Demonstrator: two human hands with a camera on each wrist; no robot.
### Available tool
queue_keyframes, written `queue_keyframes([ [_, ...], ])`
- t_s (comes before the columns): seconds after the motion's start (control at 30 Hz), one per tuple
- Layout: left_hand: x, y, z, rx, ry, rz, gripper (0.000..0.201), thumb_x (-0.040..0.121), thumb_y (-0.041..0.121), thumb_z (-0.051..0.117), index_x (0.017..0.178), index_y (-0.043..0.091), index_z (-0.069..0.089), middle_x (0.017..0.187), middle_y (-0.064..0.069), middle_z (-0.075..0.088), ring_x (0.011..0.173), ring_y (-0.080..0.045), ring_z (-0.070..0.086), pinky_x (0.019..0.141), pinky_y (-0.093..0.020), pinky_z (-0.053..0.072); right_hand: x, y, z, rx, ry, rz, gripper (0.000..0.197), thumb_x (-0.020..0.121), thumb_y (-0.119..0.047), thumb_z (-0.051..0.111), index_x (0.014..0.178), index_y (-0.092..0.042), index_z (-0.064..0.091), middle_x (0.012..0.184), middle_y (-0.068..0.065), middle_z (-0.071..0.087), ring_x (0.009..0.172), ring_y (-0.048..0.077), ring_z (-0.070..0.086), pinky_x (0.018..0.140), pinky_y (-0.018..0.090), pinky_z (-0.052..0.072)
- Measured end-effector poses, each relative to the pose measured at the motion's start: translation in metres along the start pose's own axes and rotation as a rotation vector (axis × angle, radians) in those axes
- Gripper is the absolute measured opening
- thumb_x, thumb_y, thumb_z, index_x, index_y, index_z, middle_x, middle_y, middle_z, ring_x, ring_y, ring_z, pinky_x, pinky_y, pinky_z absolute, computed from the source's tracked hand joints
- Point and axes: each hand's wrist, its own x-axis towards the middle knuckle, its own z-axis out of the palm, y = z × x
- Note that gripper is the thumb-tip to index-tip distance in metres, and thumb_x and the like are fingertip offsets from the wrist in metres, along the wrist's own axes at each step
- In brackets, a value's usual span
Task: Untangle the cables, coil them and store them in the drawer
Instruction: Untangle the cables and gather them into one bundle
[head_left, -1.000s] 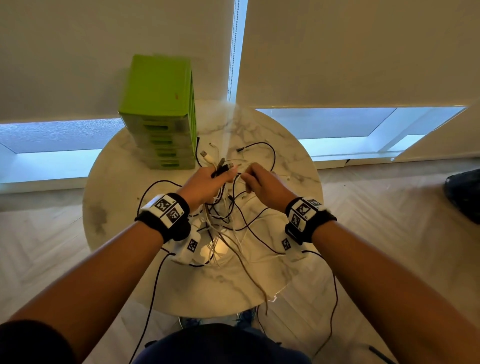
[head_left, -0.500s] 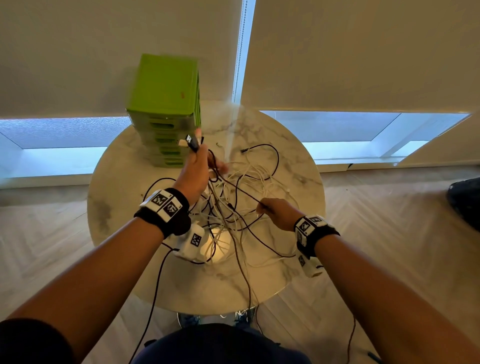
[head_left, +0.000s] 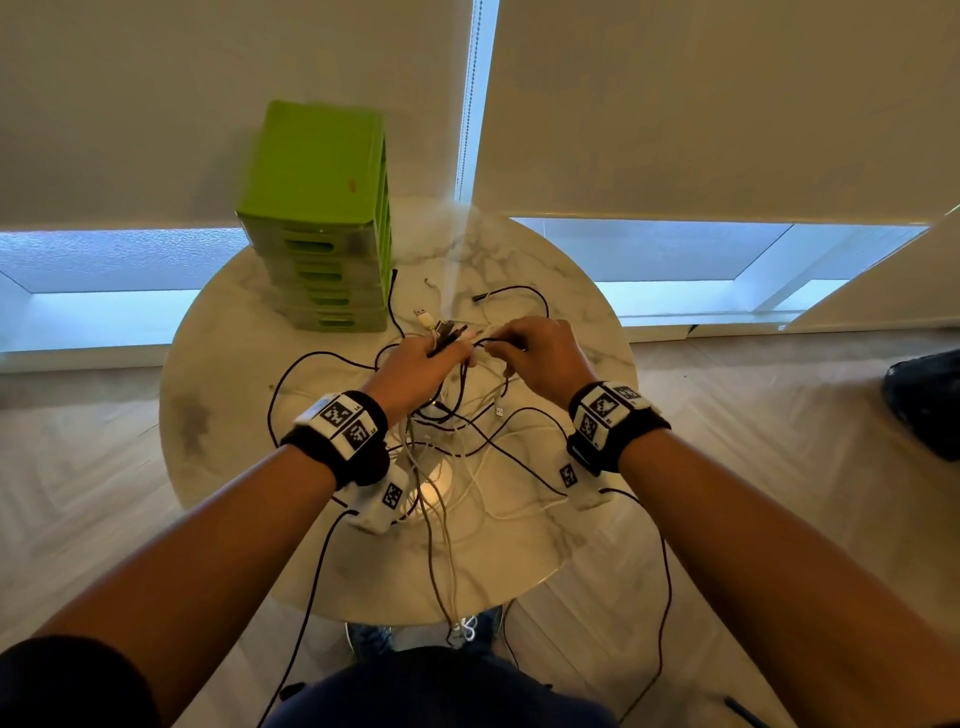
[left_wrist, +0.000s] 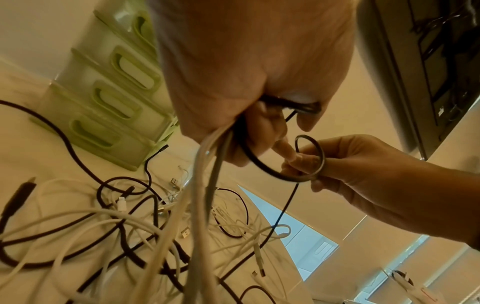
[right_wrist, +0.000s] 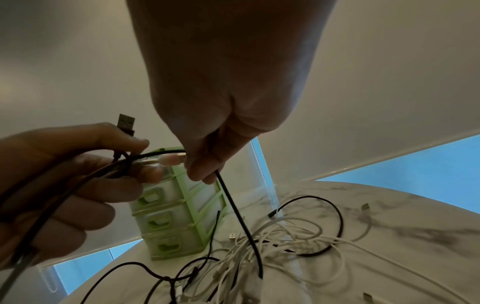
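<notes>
A tangle of black and white cables (head_left: 467, 441) lies on the round marble table (head_left: 234, 415). My left hand (head_left: 421, 364) is raised over it and grips a bundle of cable ends (left_wrist: 207, 164); a black USB plug (right_wrist: 126, 121) sticks out above its fingers. Close to its right, my right hand (head_left: 535, 358) pinches a thin black cable (right_wrist: 239, 216) that forms a small loop (left_wrist: 323, 159) between the two hands and then drops into the tangle. The green drawer unit (head_left: 322, 208) stands at the back left with all its drawers closed.
Several cables hang over the table's near edge (head_left: 447, 613) toward the floor. A loose black cable end (head_left: 480, 297) lies behind my hands. A dark object (head_left: 924, 400) sits on the wooden floor at the far right. Blinds cover the windows behind the table.
Half a second ago my left hand was lifted toward the drawers and my right hand drawn back along the black cable. Now both hands meet again over the tangle.
</notes>
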Motion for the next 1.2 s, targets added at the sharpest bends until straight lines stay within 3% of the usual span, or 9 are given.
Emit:
queue_keyframes([
  [0.2,0.000,0.005,0.002,-0.023,-0.039,0.024,0.027,0.099,0.041,0.061,0.088,0.018,0.069,0.055,0.012,0.044,0.051,-0.010,0.039,0.050,-0.026,0.034,-0.001,0.004,0.009,0.030,-0.084,0.007,0.014,0.095,-0.026,0.070,0.097,-0.012,0.075,0.088,-0.001,0.070,0.072,0.009,0.067,0.063,0.019,0.055],
  [0.37,-0.003,0.022,-0.001,-0.170,0.062,0.132,0.023,0.105,0.043,0.045,0.115,0.051,0.063,0.076,0.000,0.040,0.064,-0.018,0.039,0.059,-0.034,0.039,-0.014,0.032,0.020,0.051,-0.562,0.095,0.011,0.099,-0.023,0.062,0.099,-0.014,0.068,0.091,0.000,0.073,0.086,0.013,0.070,0.068,0.025,0.060],
  [0.43,-0.002,0.028,-0.009,-0.252,0.118,0.181,0.032,0.110,0.036,0.038,0.116,0.043,0.069,0.072,0.000,0.041,0.059,-0.016,0.035,0.055,-0.032,0.035,-0.021,0.048,0.024,-0.032,-0.637,0.083,0.013,0.101,-0.023,0.059,0.102,-0.016,0.070,0.098,-0.003,0.074,0.091,0.012,0.068,0.077,0.025,0.054],
  [0.53,0.006,0.032,-0.023,-0.317,0.205,0.173,0.042,0.112,0.031,0.035,0.114,0.019,0.075,0.062,0.007,0.054,0.051,-0.008,0.029,0.049,-0.024,0.026,-0.026,0.068,0.027,-0.065,-0.581,0.112,0.016,0.102,-0.023,0.056,0.106,-0.017,0.071,0.104,-0.004,0.074,0.097,0.012,0.066,0.093,0.031,0.050],
  [0.6,0.012,0.028,-0.029,-0.307,0.250,0.138,0.045,0.112,0.027,0.036,0.127,-0.010,0.056,0.060,0.012,0.060,0.047,-0.004,0.033,0.046,-0.019,0.030,-0.024,0.073,0.026,-0.054,-0.504,0.133,0.015,0.101,-0.026,0.056,0.101,-0.025,0.070,0.097,-0.010,0.074,0.095,0.011,0.068,0.096,0.038,0.052],
  [0.77,0.021,0.016,-0.023,-0.150,0.181,0.104,0.010,0.103,0.026,0.056,0.094,0.021,0.054,0.070,0.007,0.047,0.054,-0.005,0.043,0.056,-0.025,0.037,-0.003,0.052,0.018,-0.011,-0.240,0.081,0.015,0.100,-0.028,0.058,0.107,-0.024,0.072,0.088,-0.011,0.074,0.087,0.005,0.069,0.087,0.027,0.054],
  [0.93,0.022,0.008,-0.005,0.232,0.022,0.070,0.038,0.098,0.052,0.060,0.127,0.029,0.067,0.079,-0.002,0.065,0.078,-0.021,0.063,0.074,-0.036,0.049,0.011,0.026,0.013,0.022,-0.171,-0.050,0.012,0.098,-0.024,0.063,0.103,-0.019,0.073,0.087,-0.007,0.074,0.084,0.006,0.068,0.081,0.017,0.049],
  [1.1,0.021,0.008,-0.004,0.329,0.054,-0.004,0.037,0.101,0.050,0.056,0.124,0.024,0.070,0.080,-0.005,0.064,0.098,-0.035,0.066,0.066,-0.030,0.040,0.007,0.027,0.011,0.076,-0.159,-0.031,0.011,0.098,-0.023,0.064,0.102,-0.018,0.073,0.086,-0.006,0.074,0.082,0.004,0.068,0.079,0.012,0.049],
  [1.2,0.015,0.012,-0.006,0.309,0.041,-0.012,0.036,0.102,0.047,0.056,0.121,0.021,0.071,0.065,0.005,0.053,0.067,-0.022,0.060,0.054,-0.028,0.036,0.003,0.025,0.008,0.109,-0.254,-0.033,0.012,0.099,-0.024,0.063,0.096,-0.016,0.072,0.087,-0.006,0.073,0.083,0.002,0.066,0.078,0.011,0.046],
])
